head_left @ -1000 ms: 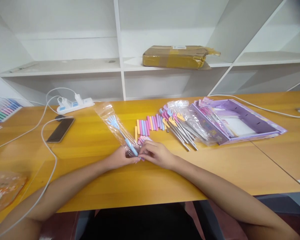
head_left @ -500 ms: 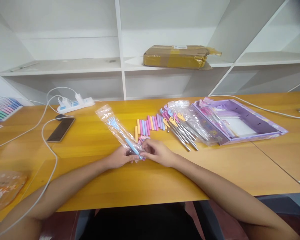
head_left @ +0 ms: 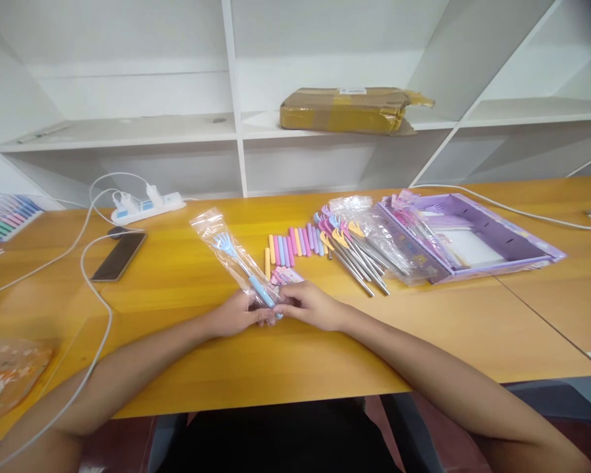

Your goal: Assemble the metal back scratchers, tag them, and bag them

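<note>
A blue back scratcher (head_left: 262, 291) with a hand-shaped head lies slantwise inside a clear plastic bag (head_left: 207, 226). My left hand (head_left: 236, 314) is closed on the bag and the lower handle from the left. From the right, my right hand (head_left: 311, 305) pinches the bag's lower end by the handle tip, thumb toward the left thumb. Just beyond my fingers is a pink printed card (head_left: 286, 276), partly hidden by the right hand. Behind it stands a row of pastel handle tubes (head_left: 295, 244). To their right lie several metal scratcher rods (head_left: 357, 259) with coloured hand-shaped heads.
Clear plastic bags (head_left: 374, 230) lie beside a purple open box (head_left: 512, 263) at the right. A phone (head_left: 119, 255), a power strip (head_left: 148, 207) and a white cable (head_left: 109, 315) are at the left. An orange package (head_left: 12, 374) sits front left; a taped carton (head_left: 345, 112) rests on the shelf.
The bagged back scratcher has slid slightly lower in my hands, its handle end now more covered by the fingers. More of the pink card shows beyond my right hand.
</note>
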### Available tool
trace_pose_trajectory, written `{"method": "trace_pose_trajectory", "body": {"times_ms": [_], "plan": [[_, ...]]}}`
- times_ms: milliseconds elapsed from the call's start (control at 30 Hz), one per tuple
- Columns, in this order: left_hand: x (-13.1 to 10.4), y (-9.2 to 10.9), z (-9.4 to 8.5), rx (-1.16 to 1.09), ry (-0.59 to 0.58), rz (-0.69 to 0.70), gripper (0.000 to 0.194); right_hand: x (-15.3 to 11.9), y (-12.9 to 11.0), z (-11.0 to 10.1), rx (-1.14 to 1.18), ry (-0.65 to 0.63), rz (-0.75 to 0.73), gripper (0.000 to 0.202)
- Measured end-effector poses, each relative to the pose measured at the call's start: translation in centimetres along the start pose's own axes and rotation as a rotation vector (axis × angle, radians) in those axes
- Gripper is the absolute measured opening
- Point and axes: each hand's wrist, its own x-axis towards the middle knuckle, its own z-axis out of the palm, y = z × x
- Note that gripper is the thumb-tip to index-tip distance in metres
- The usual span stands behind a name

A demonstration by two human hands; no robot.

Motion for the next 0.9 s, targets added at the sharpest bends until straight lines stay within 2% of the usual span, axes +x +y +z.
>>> {"method": "trace_pose_trajectory", "body": {"times_ms": [200,400,500,600,733,900], "plan": [[0.0,0.4,-0.1,-0.009,-0.008,-0.021,0.031,0.0,-0.4,-0.3,0.018,-0.039,-0.043,0.042],[-0.1,0.9,0.0,0.025,-0.008,0.004,0.024,0.1,-0.4,-0.5,0.03,-0.011,-0.024,0.038],[-0.2,1.2,-0.1,0.071,-0.078,0.04,0.016,0.0,-0.4,-0.4,0.043,0.046,-0.004,0.038],[-0.4,1.8,-0.2,0.228,-0.174,0.08,0.014,0.0,-0.5,-0.1,0.23,0.092,0.082,0.034],[-0.6,2.4,0.0,0.451,-0.278,0.16,0.017,0.2,-0.6,0.4,0.518,0.076,0.156,0.041],[-0.7,2.1,0.4,0.532,-0.288,0.207,0.019,0.4,-1.1,0.3,0.612,-0.014,0.174,0.04]]}}
